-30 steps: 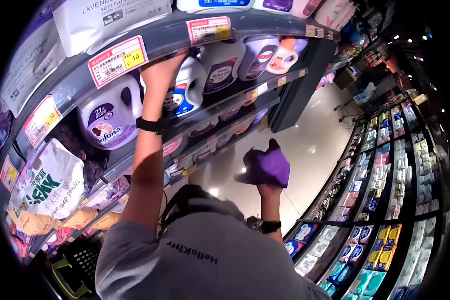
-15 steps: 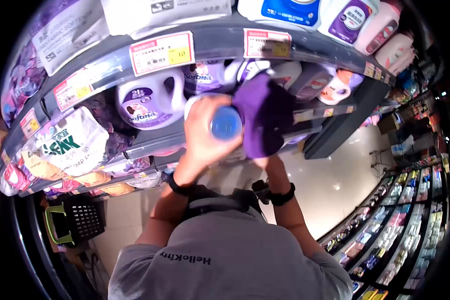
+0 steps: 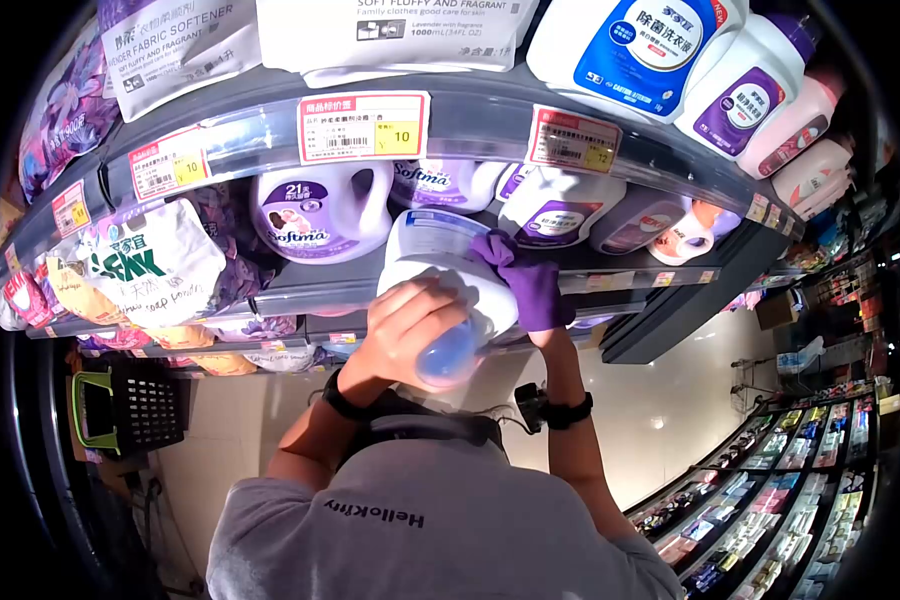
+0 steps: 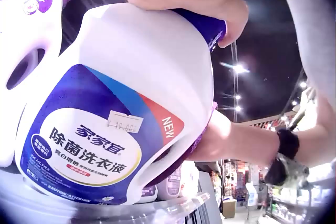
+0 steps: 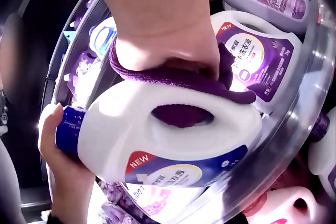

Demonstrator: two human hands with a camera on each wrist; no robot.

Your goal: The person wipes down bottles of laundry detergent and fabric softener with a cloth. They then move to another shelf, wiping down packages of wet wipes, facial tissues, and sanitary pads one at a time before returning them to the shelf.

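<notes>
A white laundry detergent bottle with a blue label is held tilted in front of the shelf, its base toward the shelf. My left hand grips it at the blue cap, fingers curled round the cap end. In the left wrist view the label and a small price sticker show. My right hand holds a purple cloth against the bottle's side, along the handle. Most of the right fingers are hidden by the cloth.
Softma bottles and a white-and-purple detergent bottle stand on the shelf behind. Above runs a shelf edge with price tags, bearing pouches and more bottles. A black basket stands at lower left.
The left hand has come out from the shelf with the detergent bottle and tilted it. The right hand has moved left and up from lower right, bringing the purple cloth onto the bottle.
</notes>
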